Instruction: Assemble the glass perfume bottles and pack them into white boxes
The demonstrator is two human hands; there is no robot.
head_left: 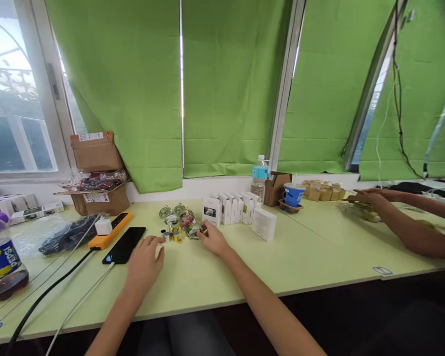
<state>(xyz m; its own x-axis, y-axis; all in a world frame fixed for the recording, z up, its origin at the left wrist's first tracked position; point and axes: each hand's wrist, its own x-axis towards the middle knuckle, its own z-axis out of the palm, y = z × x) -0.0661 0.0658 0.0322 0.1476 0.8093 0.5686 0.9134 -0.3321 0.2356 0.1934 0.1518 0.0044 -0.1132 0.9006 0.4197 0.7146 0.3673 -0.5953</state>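
Observation:
My left hand [145, 259] rests low over the table with its fingers stretched forward and the thumb apart. Its fingertips are beside several small gold and silver caps [176, 236], and nothing shows in its grasp. With thumb and fingers, my right hand [214, 238] holds the right edge of a small round glass bottle [194, 230], which stands on the table. Behind it is a cluster of similar ornate bottles [171, 218], mostly clear green, and a reddish one [187, 218]. A row of white cartons [233, 208] stands just beyond my right hand.
A white box [264, 224] stands right of the cartons. To the left lie a phone [124, 245], an orange power strip [111, 231], cables and a Pepsi bottle [3, 262]. Behind are a water bottle [258, 179] and blue tub [293, 194]. Another person's hands [374, 198] work at far right.

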